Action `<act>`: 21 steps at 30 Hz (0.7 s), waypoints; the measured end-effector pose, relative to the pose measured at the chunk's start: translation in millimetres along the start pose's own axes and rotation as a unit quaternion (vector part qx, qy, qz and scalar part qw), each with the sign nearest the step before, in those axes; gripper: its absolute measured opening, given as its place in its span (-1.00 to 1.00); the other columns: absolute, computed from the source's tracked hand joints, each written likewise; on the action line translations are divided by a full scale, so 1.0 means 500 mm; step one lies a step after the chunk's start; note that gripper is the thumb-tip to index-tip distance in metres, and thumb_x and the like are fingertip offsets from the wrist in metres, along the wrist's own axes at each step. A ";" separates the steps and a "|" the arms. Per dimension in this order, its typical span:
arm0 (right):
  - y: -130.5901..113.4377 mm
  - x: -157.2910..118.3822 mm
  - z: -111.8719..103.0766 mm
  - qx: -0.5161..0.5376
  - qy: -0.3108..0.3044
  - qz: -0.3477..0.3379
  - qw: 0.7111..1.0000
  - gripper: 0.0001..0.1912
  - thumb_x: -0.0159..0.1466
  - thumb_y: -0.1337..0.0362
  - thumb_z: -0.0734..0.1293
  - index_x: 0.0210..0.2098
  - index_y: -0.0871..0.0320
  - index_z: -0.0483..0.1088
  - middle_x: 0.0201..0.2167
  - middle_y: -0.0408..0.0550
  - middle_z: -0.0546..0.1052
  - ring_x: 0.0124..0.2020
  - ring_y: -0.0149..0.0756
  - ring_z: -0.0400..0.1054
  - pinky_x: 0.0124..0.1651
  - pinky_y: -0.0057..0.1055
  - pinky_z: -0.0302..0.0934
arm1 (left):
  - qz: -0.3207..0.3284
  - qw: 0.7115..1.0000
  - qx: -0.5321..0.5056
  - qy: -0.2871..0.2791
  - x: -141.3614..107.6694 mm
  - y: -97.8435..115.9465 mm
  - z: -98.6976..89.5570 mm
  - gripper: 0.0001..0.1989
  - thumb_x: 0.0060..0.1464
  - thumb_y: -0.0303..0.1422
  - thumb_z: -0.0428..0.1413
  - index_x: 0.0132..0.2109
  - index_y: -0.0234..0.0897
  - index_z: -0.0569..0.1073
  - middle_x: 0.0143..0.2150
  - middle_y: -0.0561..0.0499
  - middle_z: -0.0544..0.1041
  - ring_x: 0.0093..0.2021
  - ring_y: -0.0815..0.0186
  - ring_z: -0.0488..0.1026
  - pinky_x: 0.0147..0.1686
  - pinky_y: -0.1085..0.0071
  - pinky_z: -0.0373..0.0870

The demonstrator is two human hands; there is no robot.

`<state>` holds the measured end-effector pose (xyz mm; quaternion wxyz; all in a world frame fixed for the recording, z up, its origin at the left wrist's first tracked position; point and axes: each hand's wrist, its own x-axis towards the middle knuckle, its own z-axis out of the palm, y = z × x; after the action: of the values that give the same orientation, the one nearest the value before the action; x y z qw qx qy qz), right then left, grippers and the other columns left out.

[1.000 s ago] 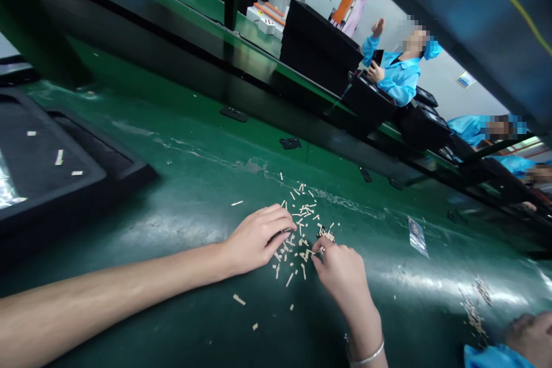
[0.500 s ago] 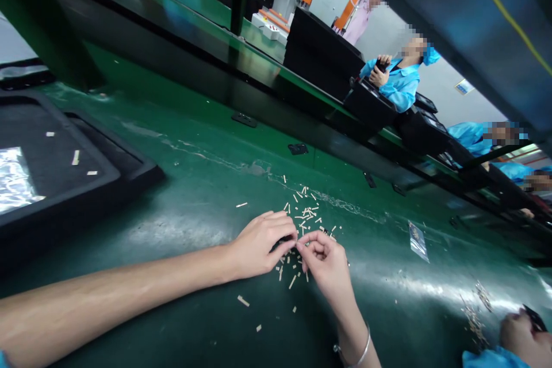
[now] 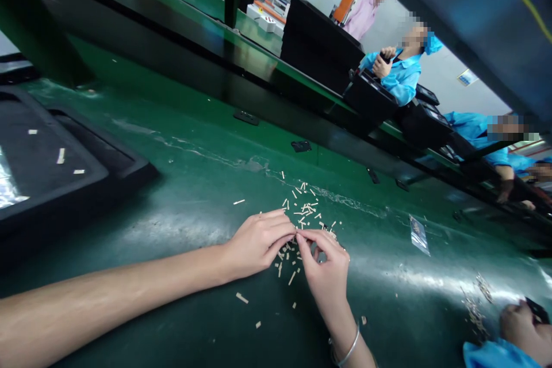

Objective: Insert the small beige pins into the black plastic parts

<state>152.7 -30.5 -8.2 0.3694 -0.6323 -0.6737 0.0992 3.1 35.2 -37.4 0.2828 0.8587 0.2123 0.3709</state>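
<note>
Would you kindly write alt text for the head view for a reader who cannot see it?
The left hand and right hand meet at the fingertips over small pale strips scattered on a green workbench; a bangle circles the right wrist. A black tray lies to the left, and a co-worker in a blue smock sits across the bench.

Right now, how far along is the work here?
Early, it seems. Done: three pale strips lie in the black tray. In hand: the left hand and right hand meet at the fingertips, anything held too small to see. Left: many strips lie scattered on the green bench.
</note>
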 end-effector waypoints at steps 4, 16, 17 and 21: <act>-0.002 0.000 0.003 0.009 0.003 -0.023 1.000 -0.89 0.18 0.40 0.28 -0.39 0.14 0.46 -0.45 -0.11 0.51 -0.49 -0.40 0.29 -0.51 -0.49 0.13 | 0.020 0.998 0.051 0.007 0.000 0.003 0.000 -0.74 0.17 -0.51 -0.15 -0.34 -0.40 0.43 -0.46 -0.04 0.41 -0.41 0.32 0.26 -0.33 0.36 0.29; 0.017 0.013 -0.014 -0.064 0.101 -0.013 0.993 -0.91 0.16 0.38 0.28 -0.38 0.17 0.45 -0.50 -0.10 0.48 -0.60 -0.43 0.21 -0.49 -0.45 0.15 | -0.193 0.954 -0.231 -0.022 0.011 0.003 -0.008 -0.80 0.15 -0.42 -0.06 -0.36 -0.34 0.41 -0.47 0.07 0.42 -0.45 0.41 0.33 -0.39 0.49 0.25; 0.020 0.013 -0.016 -0.069 0.103 -0.025 0.992 -0.90 0.17 0.40 0.28 -0.36 0.17 0.44 -0.48 -0.08 0.48 -0.57 -0.41 0.23 -0.48 -0.44 0.17 | -0.207 0.947 -0.245 -0.023 0.012 0.003 -0.009 -0.81 0.16 -0.42 -0.07 -0.33 -0.34 0.42 -0.47 0.07 0.42 -0.45 0.41 0.34 -0.39 0.50 0.25; 0.018 0.010 -0.010 -0.064 0.077 -0.123 0.987 -0.83 0.16 0.47 0.26 -0.31 0.14 0.44 -0.37 -0.02 0.51 -0.35 -0.30 0.37 -0.31 -0.35 0.27 | -0.216 0.944 -0.251 -0.007 0.015 0.003 -0.008 -0.79 0.17 -0.44 -0.09 -0.34 -0.34 0.41 -0.50 0.09 0.41 -0.46 0.43 0.33 -0.38 0.51 0.24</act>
<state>163.0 -25.7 -8.2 0.3880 -0.5725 -0.7212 -0.0393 5.1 39.7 -30.5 0.5638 0.6959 0.2912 0.3362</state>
